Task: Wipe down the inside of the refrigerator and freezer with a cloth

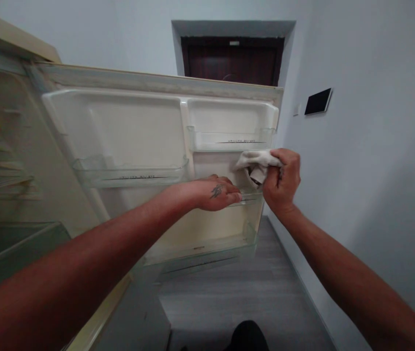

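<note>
My right hand (pixel 283 179) is closed around a bunched white cloth (pixel 260 161), held at the outer edge of the open fridge door (pixel 134 122). The cloth hangs folded toward the door, with a dark patch in its folds. My left hand (pixel 219 193), tattooed on the back, grips the rim of a clear door shelf (pixel 249 199) just below the cloth. Its thumb lies along the front, and the other fingers are partly hidden behind the hand. Above both hands sits another clear shelf (pixel 232 140).
A wider clear shelf (pixel 134 176) is on the door's left side, and a lower one (pixel 203 258) at its bottom. The fridge interior, with a glassy drawer (pixel 17 243), is at left. A wall (pixel 375 146) with a dark panel (pixel 318 101) stands close at right. Grey floor (pixel 266 292) lies below.
</note>
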A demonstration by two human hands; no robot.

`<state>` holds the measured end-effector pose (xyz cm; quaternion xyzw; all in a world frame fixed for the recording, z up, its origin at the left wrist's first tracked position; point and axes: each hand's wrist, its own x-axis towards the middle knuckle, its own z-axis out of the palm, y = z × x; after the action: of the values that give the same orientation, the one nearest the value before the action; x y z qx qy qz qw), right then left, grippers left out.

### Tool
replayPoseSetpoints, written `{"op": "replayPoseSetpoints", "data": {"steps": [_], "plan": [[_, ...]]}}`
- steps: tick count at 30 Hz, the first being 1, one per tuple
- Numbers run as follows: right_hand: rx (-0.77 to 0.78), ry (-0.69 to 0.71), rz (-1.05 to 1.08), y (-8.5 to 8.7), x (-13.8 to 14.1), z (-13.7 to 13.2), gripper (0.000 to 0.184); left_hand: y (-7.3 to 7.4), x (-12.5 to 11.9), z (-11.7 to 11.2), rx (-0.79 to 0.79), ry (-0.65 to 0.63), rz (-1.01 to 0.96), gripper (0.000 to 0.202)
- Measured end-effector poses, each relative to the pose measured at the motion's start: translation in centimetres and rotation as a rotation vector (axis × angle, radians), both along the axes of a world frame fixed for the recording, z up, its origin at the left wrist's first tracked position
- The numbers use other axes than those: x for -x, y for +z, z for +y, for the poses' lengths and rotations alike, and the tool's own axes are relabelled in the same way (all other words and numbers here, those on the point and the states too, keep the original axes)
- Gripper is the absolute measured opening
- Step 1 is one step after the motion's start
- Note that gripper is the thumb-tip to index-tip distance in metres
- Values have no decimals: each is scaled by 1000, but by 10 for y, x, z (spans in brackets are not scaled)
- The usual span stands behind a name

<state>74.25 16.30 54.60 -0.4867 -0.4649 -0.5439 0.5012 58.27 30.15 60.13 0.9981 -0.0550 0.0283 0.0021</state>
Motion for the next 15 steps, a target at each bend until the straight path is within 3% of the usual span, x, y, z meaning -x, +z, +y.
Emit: {"op": "replayPoseSetpoints", "data": {"steps": [3, 6, 8, 15], "plan": [[-47, 29, -42, -3, -6, 0, 32, 0, 4, -1, 110, 9, -13, 54], [-29, 49, 9, -7, -6, 1, 29, -5, 8, -1, 119, 115, -77, 56], [-24, 56, 50, -10, -5, 2, 28, -8, 8, 1, 105, 90, -113, 58], [-38, -85, 249, -12, 3, 1, 36, 2, -8, 8, 120, 62, -242, 63]]}}
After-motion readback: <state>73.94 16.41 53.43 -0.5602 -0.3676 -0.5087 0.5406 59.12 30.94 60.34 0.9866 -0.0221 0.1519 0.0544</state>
